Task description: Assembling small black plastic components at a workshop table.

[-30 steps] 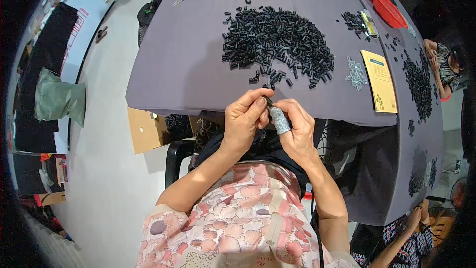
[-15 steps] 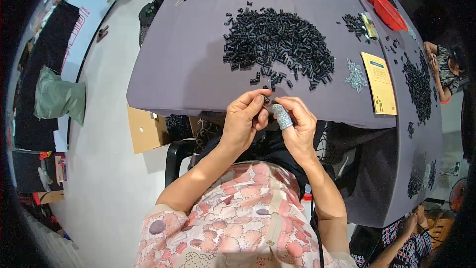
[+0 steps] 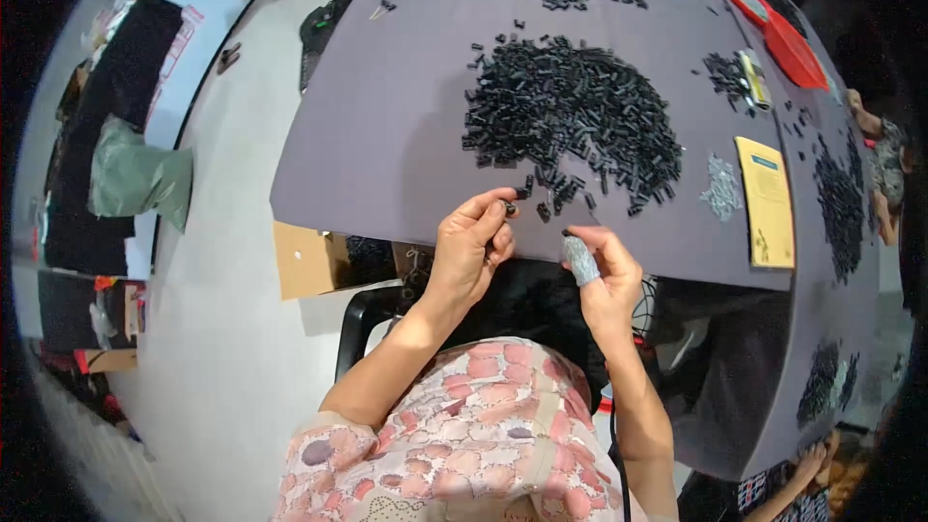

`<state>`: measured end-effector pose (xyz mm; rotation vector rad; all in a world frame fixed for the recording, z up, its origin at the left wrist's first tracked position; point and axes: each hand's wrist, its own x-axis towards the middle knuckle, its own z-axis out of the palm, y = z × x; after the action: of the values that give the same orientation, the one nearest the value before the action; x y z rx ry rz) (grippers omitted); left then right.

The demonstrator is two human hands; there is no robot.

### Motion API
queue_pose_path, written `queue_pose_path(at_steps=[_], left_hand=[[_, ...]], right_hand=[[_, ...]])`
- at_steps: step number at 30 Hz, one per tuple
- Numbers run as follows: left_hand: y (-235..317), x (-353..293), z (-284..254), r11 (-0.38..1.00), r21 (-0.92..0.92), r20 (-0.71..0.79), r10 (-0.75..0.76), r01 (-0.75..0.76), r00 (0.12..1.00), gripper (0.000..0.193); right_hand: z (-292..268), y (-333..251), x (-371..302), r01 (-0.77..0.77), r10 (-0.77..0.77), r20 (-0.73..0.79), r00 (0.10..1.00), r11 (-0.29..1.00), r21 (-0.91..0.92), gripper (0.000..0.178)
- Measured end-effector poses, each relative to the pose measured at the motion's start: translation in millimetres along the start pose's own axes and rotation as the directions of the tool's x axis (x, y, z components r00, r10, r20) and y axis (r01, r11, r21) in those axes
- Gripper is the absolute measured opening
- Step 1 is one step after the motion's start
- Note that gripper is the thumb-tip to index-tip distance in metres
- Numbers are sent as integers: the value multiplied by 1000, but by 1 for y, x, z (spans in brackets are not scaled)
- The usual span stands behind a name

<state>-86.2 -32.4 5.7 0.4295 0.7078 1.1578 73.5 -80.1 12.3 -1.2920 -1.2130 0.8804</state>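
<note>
**Hands part at the table edge**

We see the left hand [image 3: 471,249] and right hand [image 3: 604,275] now apart, where half a second and a second ago they were pressed together just below the near edge of the table [image 3: 387,135]. The left hand has moved up to that edge, thumb and forefinger pinched together on a small black piece [image 3: 508,206]. The right hand sits a little to the right, its grey-sleeved finger [image 3: 580,260] and thumb closed on another tiny dark bit [image 3: 565,231]; whether it is a separate part we cannot tell.

We judge that whatever was being joined or split between the hands is finished, and the left hand is at the loose strays [image 3: 556,198] for a piece.

The big pile [image 3: 570,116] of black pieces lies just beyond both hands, toward the middle of the table. Farther right lie a small grey heap [image 3: 721,188] and a yellow card [image 3: 767,201]; a red tray [image 3: 773,29] sits at the far right. Another person's hand [image 3: 810,464] shows at the lower right.
</note>
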Motion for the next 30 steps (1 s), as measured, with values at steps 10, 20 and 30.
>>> queue_pose_path(at_steps=[10,20,30], left_hand=[[10,15,5,993,20,-189,120,-118,975,20],[42,14,-25,986,123,-262,144,-115,954,23],[80,32,-55,997,21,-45,-68,69,997,13]], right_hand=[[10,17,-4,-54,38,141,989,993,108,14],[10,22,-3,-181,157,156,975,972,152,16],[6,24,3,-388,372,110,922,887,250,12]])
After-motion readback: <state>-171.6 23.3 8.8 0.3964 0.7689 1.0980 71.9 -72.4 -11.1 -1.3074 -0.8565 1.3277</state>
